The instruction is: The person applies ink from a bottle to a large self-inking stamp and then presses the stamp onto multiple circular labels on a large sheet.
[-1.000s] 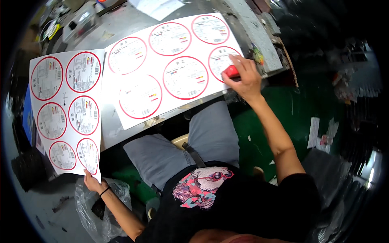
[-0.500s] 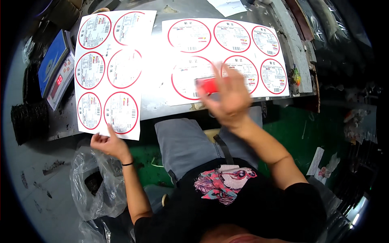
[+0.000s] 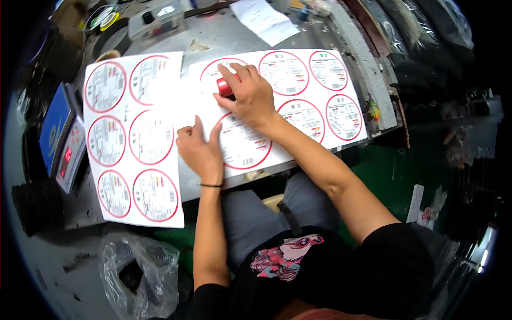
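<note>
My right hand [image 3: 246,95] grips a small red stamp [image 3: 224,87] and presses it on the upper left round label of a white label sheet [image 3: 298,101] lying on the grey table [image 3: 224,37]. My left hand [image 3: 200,149] lies flat with fingers spread on the left edge of that same sheet, holding it down. A second white sheet of red-ringed round labels [image 3: 133,138] lies to the left, its near end hanging over the table edge.
A blue weighing scale [image 3: 61,141] sits at the far left. A loose white paper [image 3: 264,20] and small clutter lie at the table's back. A clear plastic bag [image 3: 141,272] is on the floor by my left knee. Green floor lies to the right.
My right hand carried the red stamp from the sheet's right side across to its upper left label. My left hand left the other sheet's corner and came to rest on this sheet.
</note>
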{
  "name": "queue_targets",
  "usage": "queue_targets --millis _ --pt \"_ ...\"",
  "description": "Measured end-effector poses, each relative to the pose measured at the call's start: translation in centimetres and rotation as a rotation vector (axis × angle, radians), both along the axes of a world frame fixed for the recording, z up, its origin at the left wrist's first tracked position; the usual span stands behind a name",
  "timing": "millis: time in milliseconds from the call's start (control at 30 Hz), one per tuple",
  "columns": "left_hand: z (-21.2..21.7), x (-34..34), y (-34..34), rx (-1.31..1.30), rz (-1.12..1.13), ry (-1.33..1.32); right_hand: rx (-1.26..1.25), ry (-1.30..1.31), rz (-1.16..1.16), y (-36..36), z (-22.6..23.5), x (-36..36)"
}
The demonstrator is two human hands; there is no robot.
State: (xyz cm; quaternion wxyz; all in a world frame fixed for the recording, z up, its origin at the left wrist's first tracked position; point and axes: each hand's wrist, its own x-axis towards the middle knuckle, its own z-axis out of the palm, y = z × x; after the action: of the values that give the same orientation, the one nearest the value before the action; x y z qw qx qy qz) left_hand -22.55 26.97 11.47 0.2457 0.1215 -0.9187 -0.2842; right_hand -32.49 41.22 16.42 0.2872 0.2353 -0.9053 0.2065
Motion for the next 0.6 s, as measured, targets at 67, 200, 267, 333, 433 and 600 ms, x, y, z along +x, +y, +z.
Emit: queue_targets --millis 67,200,267,333,433,600 --pt "-0.5 -0.4 -0.3 0.084 0.014 0.002 -0.055 0.063 -0.013 3.1 3.1 0.2" --pt "0.1 -0.6 1.1 0.063 0.015 -0.045 0.041 -0.013 -0.209 14.2 2.6 -0.7" --pt "0.1 -0.5 1.4 0.023 0.024 -0.006 0.091 0.051 -0.131 15.1 -0.9 -1.3" --pt "0.8 -0.4 1.5 -0.087 0.040 -0.004 0.023 0.015 -0.092 15.6 1.0 -1.1" --pt "1.5 -0.7 1.5 -0.124 0.049 -0.018 0.074 0.163 -0.186 21.7 4.4 -0.9" --pt "1.9 -1.7 1.7 0.124 0.093 -0.102 0.142 -0.007 -0.235 29.5 0.5 -1.8"
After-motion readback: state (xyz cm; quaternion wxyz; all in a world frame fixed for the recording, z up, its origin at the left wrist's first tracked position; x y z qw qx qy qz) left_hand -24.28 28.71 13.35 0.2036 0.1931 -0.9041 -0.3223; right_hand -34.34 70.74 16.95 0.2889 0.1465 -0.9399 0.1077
